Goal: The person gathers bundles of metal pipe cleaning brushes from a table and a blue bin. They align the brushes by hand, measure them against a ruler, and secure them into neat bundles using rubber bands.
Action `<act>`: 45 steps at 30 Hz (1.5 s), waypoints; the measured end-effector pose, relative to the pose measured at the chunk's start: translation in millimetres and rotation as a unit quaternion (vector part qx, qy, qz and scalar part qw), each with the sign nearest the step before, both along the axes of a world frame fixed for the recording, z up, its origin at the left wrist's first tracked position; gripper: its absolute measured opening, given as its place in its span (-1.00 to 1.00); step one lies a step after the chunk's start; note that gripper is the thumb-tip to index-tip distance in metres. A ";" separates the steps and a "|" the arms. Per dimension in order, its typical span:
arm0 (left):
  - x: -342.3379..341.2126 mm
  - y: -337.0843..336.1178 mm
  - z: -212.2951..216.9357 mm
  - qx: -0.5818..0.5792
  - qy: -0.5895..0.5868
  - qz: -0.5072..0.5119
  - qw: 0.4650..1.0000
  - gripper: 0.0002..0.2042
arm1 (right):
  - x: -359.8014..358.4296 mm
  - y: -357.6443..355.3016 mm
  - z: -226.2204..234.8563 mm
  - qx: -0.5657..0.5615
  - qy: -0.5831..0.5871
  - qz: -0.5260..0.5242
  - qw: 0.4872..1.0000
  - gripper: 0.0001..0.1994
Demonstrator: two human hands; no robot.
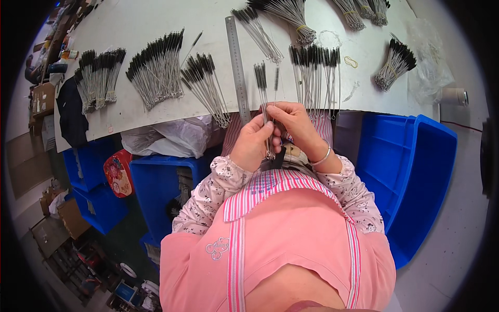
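My left hand [253,143] and my right hand [296,125] meet at the near edge of the white table [130,31]. Together they pinch a small bunch of thin wire brushes [264,91] with black bristle tips, the bristles pointing away from me and the twisted wire ends hanging below my left fingers. A long steel ruler [237,67] lies on the table just left of the bunch. A row of the same brushes [315,73] lies just beyond my right hand.
Fanned piles of brushes [156,70] cover the table's left, and tied bundles [395,65] lie at the right with a yellow rubber band [351,62]. Blue plastic bins [410,171] stand under the table on both sides. A clear bag [429,62] sits far right.
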State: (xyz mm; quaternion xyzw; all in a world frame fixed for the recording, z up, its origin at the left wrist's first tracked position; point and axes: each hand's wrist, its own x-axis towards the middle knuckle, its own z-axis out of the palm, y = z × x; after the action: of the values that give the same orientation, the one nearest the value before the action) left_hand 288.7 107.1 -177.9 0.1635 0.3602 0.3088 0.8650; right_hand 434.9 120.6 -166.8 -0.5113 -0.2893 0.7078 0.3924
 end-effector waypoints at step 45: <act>50.9 5.2 -20.9 0.016 0.153 0.045 0.987 -0.81 | 108.0 -31.7 -39.8 0.098 -0.520 -0.320 0.786 -0.75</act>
State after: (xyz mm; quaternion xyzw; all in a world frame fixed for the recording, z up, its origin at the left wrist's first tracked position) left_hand 339.7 112.3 -198.8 0.2062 0.4905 0.3246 0.7820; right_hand 542.9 88.9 -206.6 -0.8239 -0.3372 0.1371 0.4343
